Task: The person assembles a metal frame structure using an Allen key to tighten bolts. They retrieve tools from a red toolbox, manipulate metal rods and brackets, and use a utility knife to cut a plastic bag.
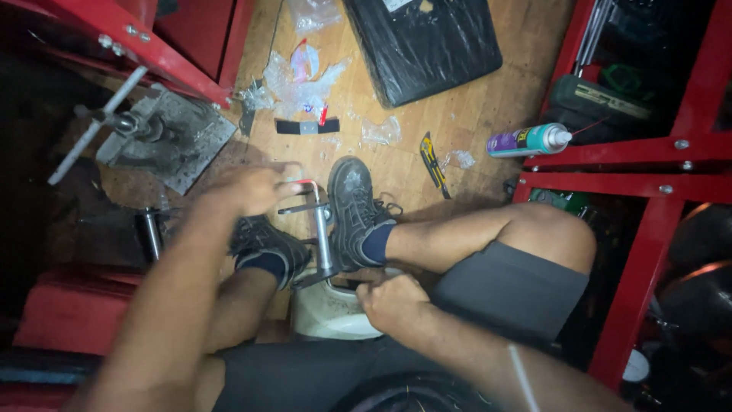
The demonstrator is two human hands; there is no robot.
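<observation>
Your left hand [248, 189] is out in front of you, blurred, fingers curled down over the top end of a metal part [320, 229] with a grey upright tube and short cross rods; whether it grips the part tightly you cannot tell from the blur. A small red tip shows at the upper rod, just beside your fingers. The part stands between your two black shoes [354, 210], which press in on it from either side, the left shoe [267, 244] lower and nearer to you.

Your right hand [393, 301] is closed in a loose fist, resting on the rim of a white bucket [332, 317] that sits under your legs, just below the foot of the part.

On the wooden floor [473, 107] beyond the shoes lie scraps of clear plastic wrap [301, 80], a yellow and black utility knife [433, 162], and a spray can [530, 140] on its side by the red frame [648, 236] at your right. A black padded slab [423, 42] lies farther off. At your left a grey vise [156, 133] with a long handle bar sits by another red frame.
</observation>
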